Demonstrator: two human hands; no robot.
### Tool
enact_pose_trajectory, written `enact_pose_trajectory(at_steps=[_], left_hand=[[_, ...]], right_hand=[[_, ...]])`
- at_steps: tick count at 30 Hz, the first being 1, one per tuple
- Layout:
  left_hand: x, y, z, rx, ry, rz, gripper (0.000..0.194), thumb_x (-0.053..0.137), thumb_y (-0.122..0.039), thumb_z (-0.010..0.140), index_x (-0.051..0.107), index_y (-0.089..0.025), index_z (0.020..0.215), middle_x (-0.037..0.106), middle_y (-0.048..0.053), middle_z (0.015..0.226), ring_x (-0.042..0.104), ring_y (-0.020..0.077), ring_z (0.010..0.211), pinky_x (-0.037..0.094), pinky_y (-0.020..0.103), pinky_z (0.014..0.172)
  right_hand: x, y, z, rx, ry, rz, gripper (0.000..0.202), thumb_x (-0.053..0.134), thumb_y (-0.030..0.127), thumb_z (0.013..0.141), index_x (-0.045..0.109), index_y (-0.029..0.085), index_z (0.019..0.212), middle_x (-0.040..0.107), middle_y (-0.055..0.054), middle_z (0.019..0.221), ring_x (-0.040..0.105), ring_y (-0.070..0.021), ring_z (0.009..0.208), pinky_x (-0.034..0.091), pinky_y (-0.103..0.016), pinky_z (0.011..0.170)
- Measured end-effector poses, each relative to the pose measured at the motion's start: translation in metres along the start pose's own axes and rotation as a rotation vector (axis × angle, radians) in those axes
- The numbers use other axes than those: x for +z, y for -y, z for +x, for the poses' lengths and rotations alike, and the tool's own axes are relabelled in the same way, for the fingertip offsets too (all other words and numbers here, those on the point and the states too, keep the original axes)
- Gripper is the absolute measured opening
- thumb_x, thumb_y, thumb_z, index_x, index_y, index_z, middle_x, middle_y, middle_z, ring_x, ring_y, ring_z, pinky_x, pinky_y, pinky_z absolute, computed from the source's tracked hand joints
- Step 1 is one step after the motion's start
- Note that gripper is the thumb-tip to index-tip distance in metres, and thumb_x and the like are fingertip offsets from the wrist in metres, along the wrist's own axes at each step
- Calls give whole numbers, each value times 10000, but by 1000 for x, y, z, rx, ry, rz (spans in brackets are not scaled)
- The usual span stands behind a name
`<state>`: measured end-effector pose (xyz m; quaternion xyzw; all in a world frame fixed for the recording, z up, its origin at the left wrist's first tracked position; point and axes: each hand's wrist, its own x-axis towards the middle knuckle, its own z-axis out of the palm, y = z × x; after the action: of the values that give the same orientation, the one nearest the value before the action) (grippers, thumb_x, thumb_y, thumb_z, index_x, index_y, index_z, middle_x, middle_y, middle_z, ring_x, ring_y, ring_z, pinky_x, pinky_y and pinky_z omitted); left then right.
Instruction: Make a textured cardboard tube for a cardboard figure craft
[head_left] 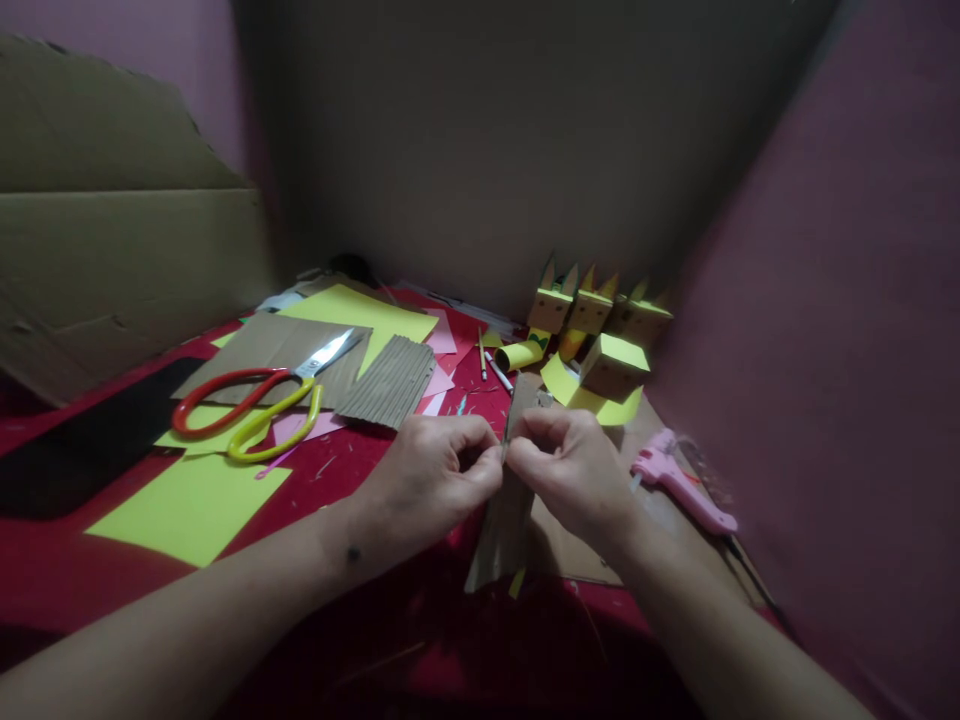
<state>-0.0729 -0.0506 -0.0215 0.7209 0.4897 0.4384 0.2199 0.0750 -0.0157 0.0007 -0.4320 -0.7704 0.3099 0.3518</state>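
Observation:
In the head view, a long brown cardboard strip (504, 535) stretches between my two hands, one end toward me and the other pointing away. My left hand (435, 465) pinches the strip's edge near its middle with thumb and forefinger. Close beside it, almost touching, my right hand (570, 465) is closed in a pinch on the same strip. The exact bit between the fingertips is too small to make out. Left of my hands lies a piece of corrugated cardboard (391, 385) with its ridges bare.
Scissors (281, 400) with red and yellow handles rest on cardboard at left, near yellow paper (199, 505). A pink glue gun (686, 480) lies at right on a cardboard sheet. Small eared cardboard boxes (555, 305) stand at the back, by a yellow paper tube (525, 353) and a pencil (482, 355).

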Motion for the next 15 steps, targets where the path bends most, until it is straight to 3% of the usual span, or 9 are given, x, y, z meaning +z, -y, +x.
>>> enact_pose_trajectory(at_steps=[6, 11, 15], left_hand=[[2, 3, 4, -65, 3, -64, 239, 490, -259, 788, 587, -146, 601, 471, -36, 517, 412, 79, 487, 335, 195, 457], [2, 5, 4, -85, 21, -59, 250, 492, -286, 797, 595, -148, 615, 510, -21, 539, 440, 90, 507, 360, 204, 476], [1, 2, 2, -68, 6, -4, 259, 472, -268, 793, 576, -145, 590, 478, -25, 529, 415, 87, 500, 353, 208, 471]], right_hand=[[1, -12, -1, 5, 17, 124, 206, 467, 232, 657, 366, 201, 481, 292, 68, 480, 283, -69, 476, 210, -223, 432], [-3, -11, -2, 37, 80, 106, 246, 479, 234, 729, 417, 193, 494, 337, 58, 492, 362, -82, 491, 280, -229, 465], [-2, -13, -3, 0, 92, 101, 346, 521, 359, 813, 402, 198, 531, 329, 60, 516, 324, -84, 505, 238, -234, 449]])
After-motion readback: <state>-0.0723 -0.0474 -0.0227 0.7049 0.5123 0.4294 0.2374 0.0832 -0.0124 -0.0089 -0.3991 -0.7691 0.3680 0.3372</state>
